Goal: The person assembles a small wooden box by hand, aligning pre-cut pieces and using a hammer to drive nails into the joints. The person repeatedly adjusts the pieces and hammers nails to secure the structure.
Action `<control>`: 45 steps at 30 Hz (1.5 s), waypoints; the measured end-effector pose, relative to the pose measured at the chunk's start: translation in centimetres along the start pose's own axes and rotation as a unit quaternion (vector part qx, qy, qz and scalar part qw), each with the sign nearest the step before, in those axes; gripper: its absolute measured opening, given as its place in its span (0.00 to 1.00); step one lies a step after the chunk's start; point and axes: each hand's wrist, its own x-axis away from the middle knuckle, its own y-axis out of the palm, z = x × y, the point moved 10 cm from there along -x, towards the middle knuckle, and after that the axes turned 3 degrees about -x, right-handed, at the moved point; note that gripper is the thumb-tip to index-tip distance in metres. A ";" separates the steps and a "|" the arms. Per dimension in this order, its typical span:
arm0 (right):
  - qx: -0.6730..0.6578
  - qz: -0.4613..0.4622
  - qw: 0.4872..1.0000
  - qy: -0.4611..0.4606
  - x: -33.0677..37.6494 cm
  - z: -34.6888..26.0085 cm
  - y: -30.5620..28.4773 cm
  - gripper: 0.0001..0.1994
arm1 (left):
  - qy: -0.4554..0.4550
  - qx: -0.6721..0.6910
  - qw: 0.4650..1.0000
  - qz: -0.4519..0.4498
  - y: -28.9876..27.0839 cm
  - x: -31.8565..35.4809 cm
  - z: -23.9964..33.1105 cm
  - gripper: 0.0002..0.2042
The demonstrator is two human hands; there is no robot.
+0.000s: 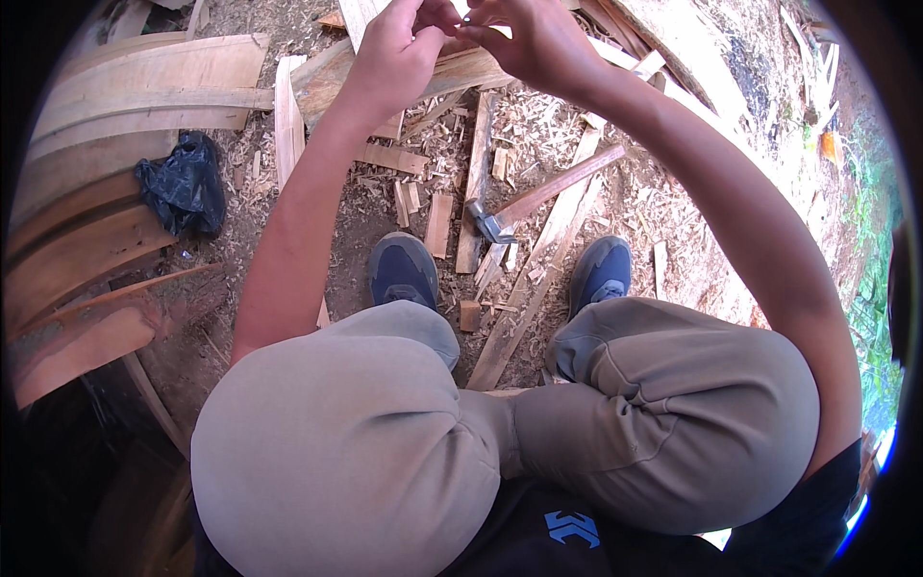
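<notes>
Chip-strewn ground, hammer (524,207) below raised hands (471,43)

hammer (524,207) on the ground between the two shoes, ahead of the knees | bag (183,188) left, beside curved planks (144,87) | both hands together, far ahead above wood scraps (437,144)

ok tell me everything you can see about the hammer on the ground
The hammer lies flat on the dirt among wood chips and offcuts, between the two blue shoes and a little ahead of them. It has a grey metal head with a claw, lower left, and a long reddish-brown wooden handle that runs up to the right. The head rests against a narrow wooden strip, and the handle crosses a pale plank. Neither hand touches it; both are raised further ahead.
</notes>
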 end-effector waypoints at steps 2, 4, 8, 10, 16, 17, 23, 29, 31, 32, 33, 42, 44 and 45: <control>-0.004 -0.001 1.000 -0.003 -0.1 -0.2 -0.1 0.18 | -0.002 0.006 1.000 -0.001 0.0 -0.1 -0.2 0.21; -0.006 -0.003 1.000 -0.002 -0.2 -0.4 -0.2 0.18 | -0.002 -0.001 1.000 0.001 0.0 0.0 -0.2 0.21; -0.009 -0.005 1.000 0.003 -0.1 -0.3 -0.2 0.17 | 0.000 -0.017 1.000 0.005 0.2 0.1 0.3 0.20; -0.015 -0.007 1.000 0.002 -0.2 -0.4 -0.1 0.17 | -0.004 -0.015 1.000 0.012 0.0 0.2 0.4 0.18; 0.033 0.008 0.999 -0.025 -0.1 -0.4 -0.2 0.19 | -0.023 -0.083 0.996 0.026 -0.1 0.4 0.9 0.08; 0.031 0.011 0.999 -0.024 -0.1 -0.4 -0.3 0.19 | -0.024 -0.087 0.995 0.034 -0.1 0.5 1.1 0.07; 0.010 0.009 1.000 0.005 0.0 -0.2 -0.5 0.19 | -0.021 -0.102 0.993 0.057 -0.4 0.5 1.7 0.08; -0.016 0.012 1.000 0.014 0.0 -0.1 -0.5 0.19 | 0.011 -0.114 0.992 0.051 -0.4 0.5 1.6 0.16; -0.017 0.012 1.000 0.012 -0.1 -0.1 -0.5 0.19 | 0.006 -0.110 0.993 0.050 -0.5 0.4 1.4 0.17; -0.018 0.010 1.000 0.016 -0.2 -0.1 -0.4 0.19 | 0.003 -0.112 0.992 0.049 -0.5 0.4 1.5 0.18; -0.019 0.008 1.000 0.021 -0.2 0.0 -0.4 0.19 | -0.001 -0.115 0.992 0.049 -0.5 0.4 1.5 0.18; 0.005 0.003 1.000 0.017 0.0 -0.1 -0.3 0.18 | 0.004 -0.103 0.993 0.064 -0.5 0.6 1.6 0.13; 0.010 0.007 1.000 0.014 0.0 0.1 -0.2 0.19 | 0.018 -0.093 0.993 0.069 -0.4 0.8 1.6 0.12; 0.007 0.012 1.000 0.007 0.0 0.0 -0.1 0.19 | 0.025 -0.089 0.993 0.072 -0.5 0.8 1.6 0.12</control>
